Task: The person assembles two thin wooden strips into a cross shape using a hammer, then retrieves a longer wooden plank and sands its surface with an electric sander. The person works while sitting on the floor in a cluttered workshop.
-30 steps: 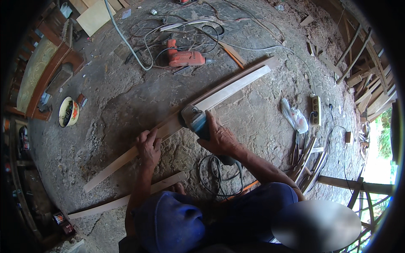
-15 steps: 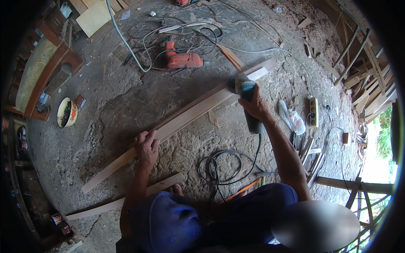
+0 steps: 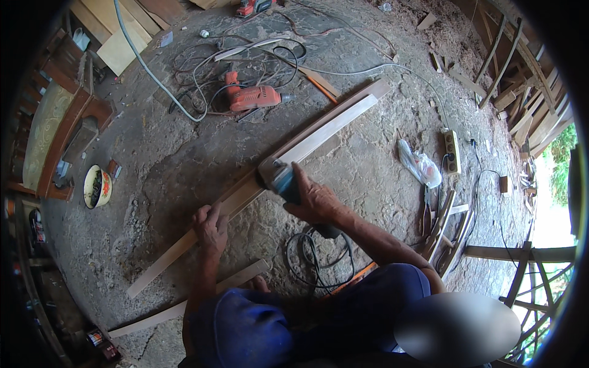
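Observation:
A long wooden plank [image 3: 165,265] lies diagonally across the rough floor, with a paler strip [image 3: 325,130] along its upper right part. Fingers curled over its lower left portion, my left hand [image 3: 210,228] holds the plank down. My right hand [image 3: 316,201] is closed round a blue and dark angle grinder [image 3: 284,183], whose head rests at about the middle of the plank. The grinder's disc is mostly hidden under its head. Close to my feet is another wooden strip [image 3: 242,276].
A red drill [image 3: 254,97] lies among tangled cables beyond the plank. At right are a power strip [image 3: 452,151], a plastic bag [image 3: 420,164] and wood offcuts. A bowl [image 3: 98,186] stands at left near carved furniture [image 3: 55,138]. The grinder's cord [image 3: 297,264] coils near my knees.
My right hand has drawn the grinder along the plank from its far right part down to the middle, toward my left hand. My left hand stays on the plank.

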A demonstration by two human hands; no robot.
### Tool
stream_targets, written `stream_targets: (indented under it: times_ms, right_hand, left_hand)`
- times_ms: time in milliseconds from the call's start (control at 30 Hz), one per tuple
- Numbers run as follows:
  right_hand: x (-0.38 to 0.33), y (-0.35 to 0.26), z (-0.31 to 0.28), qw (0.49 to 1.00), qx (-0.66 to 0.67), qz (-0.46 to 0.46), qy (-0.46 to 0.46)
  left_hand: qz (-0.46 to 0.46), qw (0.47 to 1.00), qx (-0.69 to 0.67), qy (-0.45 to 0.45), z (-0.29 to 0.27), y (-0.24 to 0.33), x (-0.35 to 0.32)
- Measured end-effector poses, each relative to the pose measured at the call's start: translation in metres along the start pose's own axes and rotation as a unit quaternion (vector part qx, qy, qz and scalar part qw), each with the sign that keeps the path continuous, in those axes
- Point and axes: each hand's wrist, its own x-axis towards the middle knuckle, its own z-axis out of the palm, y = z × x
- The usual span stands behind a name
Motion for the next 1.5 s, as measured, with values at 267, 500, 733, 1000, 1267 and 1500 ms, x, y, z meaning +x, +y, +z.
stream_targets:
  times_ms: [267, 500, 733, 1000, 1267, 1500]
  right_hand:
    - [0.004, 0.118, -0.082, 0.968, 0.079, 0.119, 0.204]
    - [-0.021, 0.116, -0.102, 0.956, 0.082, 0.134, 0.249]
    - [-0.024, 0.086, -0.088, 0.98, 0.054, 0.084, 0.174]
    - [-0.001, 0.087, -0.075, 0.981, 0.029, 0.106, 0.158]
    - [0.002, 0.033, -0.02, 0.995, -0.006, 0.091, 0.045]
    - [-0.004, 0.005, 0.012, 1.0, 0.017, 0.004, 0.012]
  left_hand:
    - [0.007, 1.0, -0.005, -0.001, 0.0, -0.001, -0.002]
    - [0.062, 0.996, -0.07, 0.007, 0.038, 0.067, 0.056]
    - [0.043, 0.995, -0.078, 0.056, 0.038, 0.089, 0.065]
    - [0.009, 0.997, -0.069, 0.046, -0.001, -0.004, -0.007]
    - [0.002, 0.998, -0.044, 0.05, -0.001, 0.002, -0.005]
    - [-0.007, 0.998, -0.045, 0.035, 0.002, 0.001, -0.006]
